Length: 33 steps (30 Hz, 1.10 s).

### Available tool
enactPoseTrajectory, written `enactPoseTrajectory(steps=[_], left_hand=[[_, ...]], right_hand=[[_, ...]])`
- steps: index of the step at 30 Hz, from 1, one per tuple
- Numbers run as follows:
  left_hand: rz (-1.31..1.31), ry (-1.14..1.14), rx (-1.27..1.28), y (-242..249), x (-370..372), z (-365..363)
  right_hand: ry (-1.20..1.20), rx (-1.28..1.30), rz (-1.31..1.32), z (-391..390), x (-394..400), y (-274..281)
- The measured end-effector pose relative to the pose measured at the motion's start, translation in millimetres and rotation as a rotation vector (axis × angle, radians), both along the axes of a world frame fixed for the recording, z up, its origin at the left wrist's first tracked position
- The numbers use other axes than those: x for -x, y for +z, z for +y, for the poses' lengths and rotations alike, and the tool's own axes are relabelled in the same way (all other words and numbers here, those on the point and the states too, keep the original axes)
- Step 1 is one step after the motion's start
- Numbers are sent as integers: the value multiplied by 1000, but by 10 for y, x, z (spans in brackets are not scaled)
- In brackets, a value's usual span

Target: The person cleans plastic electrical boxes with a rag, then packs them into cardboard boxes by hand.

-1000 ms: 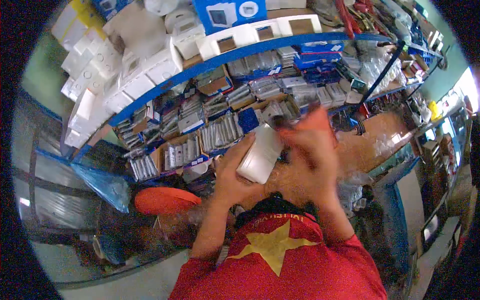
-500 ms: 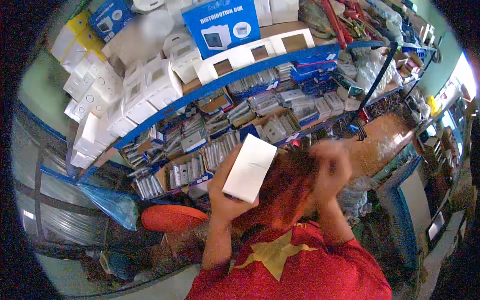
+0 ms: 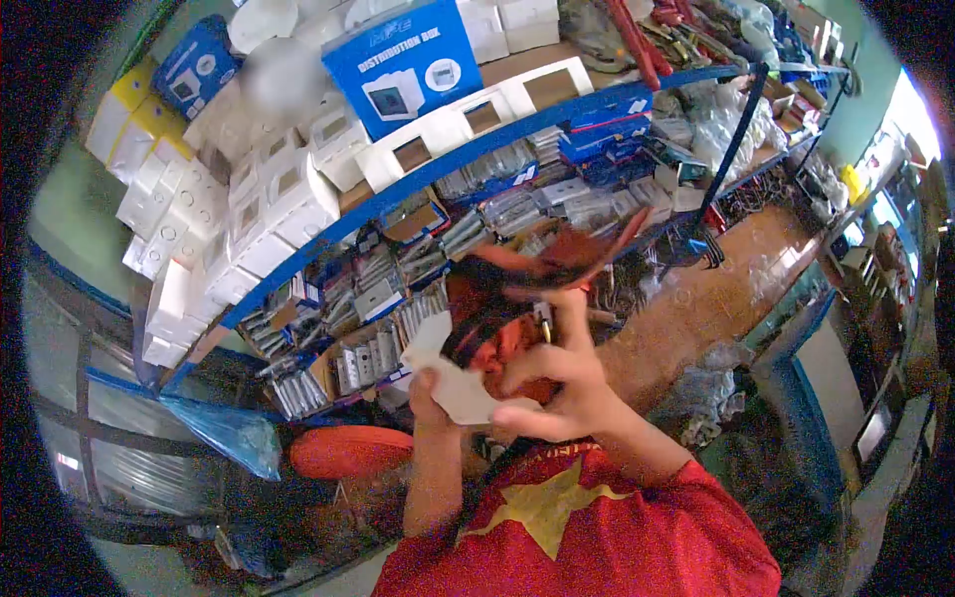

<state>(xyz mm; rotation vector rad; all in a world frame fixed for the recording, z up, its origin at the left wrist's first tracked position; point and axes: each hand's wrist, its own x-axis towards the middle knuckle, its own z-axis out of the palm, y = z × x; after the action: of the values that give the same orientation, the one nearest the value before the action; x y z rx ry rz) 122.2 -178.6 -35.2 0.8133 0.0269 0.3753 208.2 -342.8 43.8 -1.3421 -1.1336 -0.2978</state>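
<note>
My left hand (image 3: 430,406) grips a white box (image 3: 460,390) from below, its thumb on the near face. The box is tilted and partly blurred, held in front of my chest. A red and dark cloth (image 3: 532,269), smeared by motion, flares up over the box's far side. My right hand (image 3: 562,383) has bent fingers around the lower part of this cloth, and its thumb lies against the box's right end. Part of the box's far side is hidden behind the cloth.
Beyond my hands, a blue-edged shelf (image 3: 477,124) carries white boxes (image 3: 264,214) and a blue distribution box carton (image 3: 403,70). Below it stand rows of packaged switch plates (image 3: 363,358). A brown surface (image 3: 686,323) lies right, a red rounded object (image 3: 348,451) lower left.
My right hand has come in leftward to the box and the cloth has swung up. The white box has turned and tilted in my left hand. The view has shifted slightly.
</note>
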Motion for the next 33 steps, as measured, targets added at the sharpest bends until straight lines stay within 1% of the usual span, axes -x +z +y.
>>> enactPoseTrajectory(steps=[1,2,3,5,6,7,10,11,15,17,18,19,20,22,23,24,26,29,32,33], left_hand=[[56,2,70,-81,25,42],[111,9,141,-119,45,69],[110,76,60,127,7,-1],[231,280,-28,282,-22,-162],[294,382,-70,304,-33,-206],[226,392,-60,250,-1,-218],[109,541,-442,223,70,-203],[78,533,-523,293,74,-193],[104,568,-567,367,84,-174],[114,564,-594,322,144,-189],[117,555,-495,247,132,-180],[116,550,-390,129,105,-174],[115,547,-285,61,89,-188],[125,536,-318,98,24,-266],[137,523,-338,139,24,-305],[105,368,-307,219,39,-345],[153,336,-461,351,43,-456],[145,331,-488,351,113,-473],[28,442,-1233,319,163,-140],[28,521,-1293,429,117,-65]], right_hand=[[119,24,24,38,-76,-40],[140,-30,32,112,-108,-105],[168,-18,230,155,-51,-223],[165,24,468,153,64,-321],[134,55,515,129,91,-334],[101,87,562,102,106,-346],[-179,162,407,38,161,-358],[-301,34,279,85,98,-391],[-313,113,270,30,2,-474],[-209,76,382,-42,18,-581],[-157,59,426,-107,-17,-610],[-46,120,416,-257,-53,-598],[8,45,436,-234,-54,-622],[116,-103,488,-172,-34,-687],[165,33,523,-187,-33,-660],[241,-91,672,-90,3,-670],[294,-134,727,7,-52,-688],[344,-215,608,199,-225,-848],[535,-142,671,149,-221,-593],[610,-117,666,130,-217,-588]])
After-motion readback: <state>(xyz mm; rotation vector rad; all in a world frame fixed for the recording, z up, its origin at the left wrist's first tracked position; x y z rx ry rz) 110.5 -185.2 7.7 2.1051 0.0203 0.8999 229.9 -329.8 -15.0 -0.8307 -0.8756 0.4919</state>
